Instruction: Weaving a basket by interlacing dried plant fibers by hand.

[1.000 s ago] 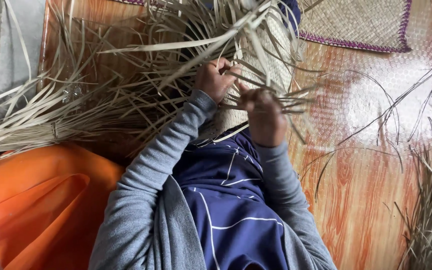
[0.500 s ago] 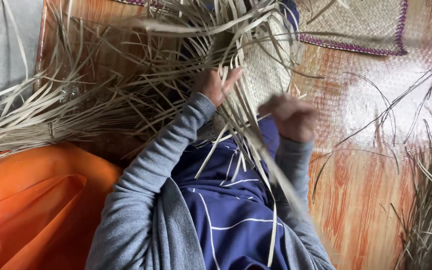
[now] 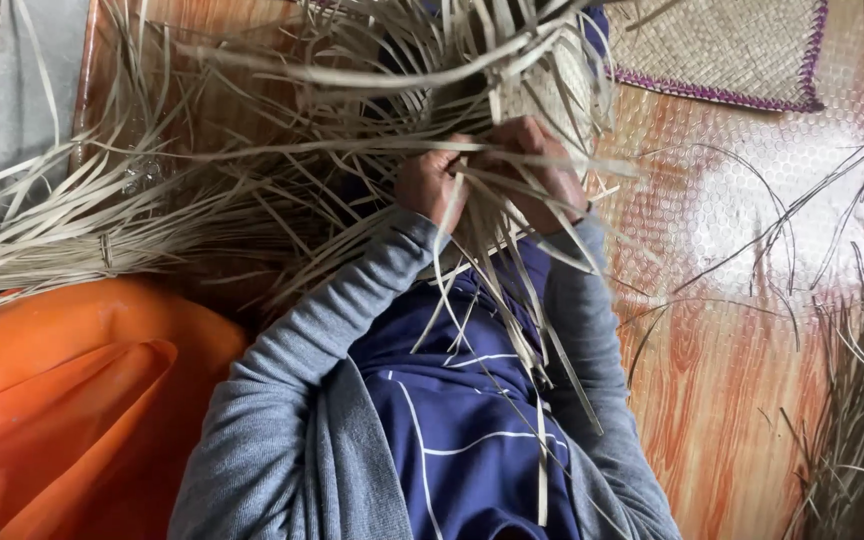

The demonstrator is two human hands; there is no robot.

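My left hand [image 3: 430, 183] and my right hand [image 3: 542, 165] are close together in front of me, both gripping pale dried leaf strips [image 3: 497, 270] at the edge of a partly woven mat [image 3: 542, 85]. Loose strip ends hang down over my blue lap [image 3: 462, 420]. Many more strips fan out above and around both hands. Grey sleeves cover my arms, and strips partly hide the fingers.
A tied bundle of dried strips [image 3: 62, 240] lies at left, above an orange cloth [image 3: 82, 400]. A finished woven mat with a purple edge [image 3: 732, 50] lies at top right on the patterned floor [image 3: 742, 330]. More loose strips [image 3: 852, 400] sit at right.
My right hand swung out to the right pulling strips, then came back up beside the left hand. Long strips now hang down over my lap.
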